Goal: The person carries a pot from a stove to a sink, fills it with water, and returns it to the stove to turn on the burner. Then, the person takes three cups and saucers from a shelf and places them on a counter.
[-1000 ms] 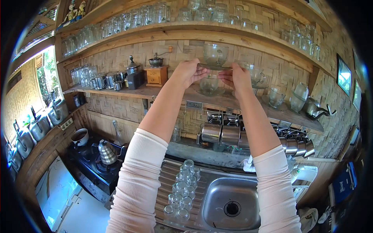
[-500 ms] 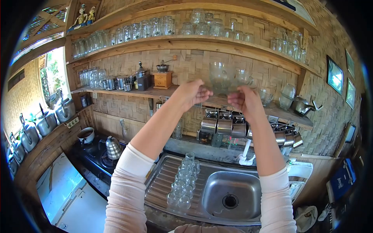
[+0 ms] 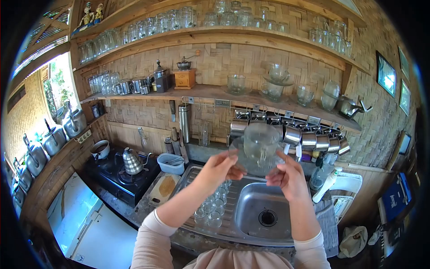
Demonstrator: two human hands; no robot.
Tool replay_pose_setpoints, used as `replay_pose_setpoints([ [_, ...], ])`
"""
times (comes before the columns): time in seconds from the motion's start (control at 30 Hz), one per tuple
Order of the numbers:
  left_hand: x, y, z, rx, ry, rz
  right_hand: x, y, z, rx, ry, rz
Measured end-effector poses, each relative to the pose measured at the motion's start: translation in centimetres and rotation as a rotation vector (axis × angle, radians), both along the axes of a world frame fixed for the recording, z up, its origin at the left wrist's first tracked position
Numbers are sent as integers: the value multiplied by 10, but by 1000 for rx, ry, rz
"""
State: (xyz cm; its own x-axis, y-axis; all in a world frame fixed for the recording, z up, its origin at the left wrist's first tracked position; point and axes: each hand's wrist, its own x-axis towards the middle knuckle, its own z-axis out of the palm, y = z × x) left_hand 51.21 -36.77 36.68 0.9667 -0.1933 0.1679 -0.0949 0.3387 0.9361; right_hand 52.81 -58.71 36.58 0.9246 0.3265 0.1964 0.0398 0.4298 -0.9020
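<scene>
A clear glass cup [image 3: 261, 140] stands on a clear glass saucer [image 3: 244, 158] in front of the hanging metal mugs. Pinching the saucer's left edge is my left hand [image 3: 220, 167], its fingers closed. My right hand [image 3: 289, 174] grips the opposite edge with the thumb on top. Both hands hold the pair above the sink and drainboard. On the shelf behind, another glass cup [image 3: 236, 83] sits on a saucer, and more glass cups and saucers [image 3: 274, 89] are stacked to its right.
Rows of small glasses [image 3: 214, 219] stand on the drainboard, partly hidden by my left arm, beside the metal sink [image 3: 251, 224]. Metal mugs [image 3: 309, 140] hang under the wooden shelf [image 3: 206, 92]. A kettle [image 3: 132, 161] stands on the black stove [image 3: 105, 177] at left.
Both hands have come down from shelf height, bringing the glass cup and saucer lower, in front of the hanging mugs. The shelf behind is more visible now.
</scene>
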Motion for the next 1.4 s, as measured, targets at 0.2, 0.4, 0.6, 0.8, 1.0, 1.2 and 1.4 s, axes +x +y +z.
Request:
replay_pose_setpoints([
  [0.2, -26, -8, -63, 54, 55, 0, -27, -16, -49, -72, 83, 89],
  [0.4, -58, -15, -93, 77, 80, 26, -50, -22, -84, -91, 193, 145],
  [0.6, -83, -18, -129, 42, 63, 36, -66, -27, -105, -111, 274, 184],
  [0.8, -97, -20, -136, 83, 111, 53, -77, -30, -111, -167, 332, 173],
  [1.0, -97, -15, -137, 85, 118, 44, -78, -29, -112, -179, 347, 182],
  [1.2, -88, -11, -138, 43, 140, -29, -88, -27, -116, -203, 318, 18],
  [1.4, -69, -15, -141, 161, 69, -208, -112, -33, -122, -165, 325, -191],
])
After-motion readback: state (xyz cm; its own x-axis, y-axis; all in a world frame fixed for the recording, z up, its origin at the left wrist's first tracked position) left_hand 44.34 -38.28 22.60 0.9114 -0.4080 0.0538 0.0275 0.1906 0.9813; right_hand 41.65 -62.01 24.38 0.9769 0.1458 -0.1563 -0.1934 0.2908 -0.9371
